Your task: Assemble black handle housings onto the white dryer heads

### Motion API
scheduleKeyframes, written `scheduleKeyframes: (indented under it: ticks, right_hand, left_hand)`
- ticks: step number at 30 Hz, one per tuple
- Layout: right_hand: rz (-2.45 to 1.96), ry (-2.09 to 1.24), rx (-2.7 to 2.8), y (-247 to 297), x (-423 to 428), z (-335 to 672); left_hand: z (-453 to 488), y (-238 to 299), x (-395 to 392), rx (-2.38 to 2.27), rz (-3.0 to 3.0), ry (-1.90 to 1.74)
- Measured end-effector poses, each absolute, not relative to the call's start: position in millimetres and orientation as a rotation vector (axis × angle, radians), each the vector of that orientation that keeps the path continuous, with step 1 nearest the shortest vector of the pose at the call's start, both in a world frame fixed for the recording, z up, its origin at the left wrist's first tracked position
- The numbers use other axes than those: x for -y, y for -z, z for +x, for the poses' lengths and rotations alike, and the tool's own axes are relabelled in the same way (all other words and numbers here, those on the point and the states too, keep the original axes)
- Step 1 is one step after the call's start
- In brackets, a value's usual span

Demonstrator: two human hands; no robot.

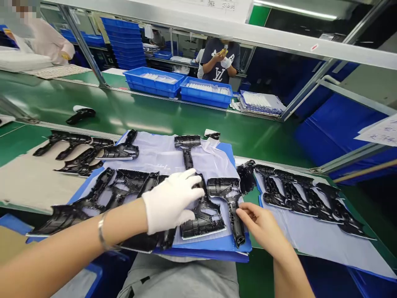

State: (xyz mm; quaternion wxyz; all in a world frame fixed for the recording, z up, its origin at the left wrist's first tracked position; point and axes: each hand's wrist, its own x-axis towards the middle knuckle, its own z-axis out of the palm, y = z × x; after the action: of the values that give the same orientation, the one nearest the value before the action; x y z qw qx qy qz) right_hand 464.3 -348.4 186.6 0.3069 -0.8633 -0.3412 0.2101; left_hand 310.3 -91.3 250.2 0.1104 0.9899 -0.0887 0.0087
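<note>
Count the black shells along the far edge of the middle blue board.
2: a shell at the far left corner, another shell near the middle. None looks hidden there; the gloved left hand covers parts of nearer shells.

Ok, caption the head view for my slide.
Gloved left hand over black shells, bare right hand at one shell's handle.

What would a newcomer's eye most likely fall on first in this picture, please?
Probably the white-gloved left hand, bright against the black plastic pistol-shaped shell halves in the middle foreground. Next, perhaps, the bare right hand to its right, at the handle of one such half. Farther back, the tall stack of blue plastic bins at upper left, beyond the glossy green bench, may also stand out.
</note>
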Motion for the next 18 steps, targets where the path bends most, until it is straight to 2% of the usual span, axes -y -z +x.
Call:
scheduleKeyframes:
  ticks: [8,18]
  right_hand:
    - [-2.299,-0.525,0.917,-186.7,340.8,462.2]
    - [-2.363,-0.506,0.829,-197.0,338.9,451.2]
  left_hand:
    - [335.0,-226.6,119.6,0.293,3.067,0.001]
    - [347.7,-232.5,128.2,0.332,3.127,0.067]
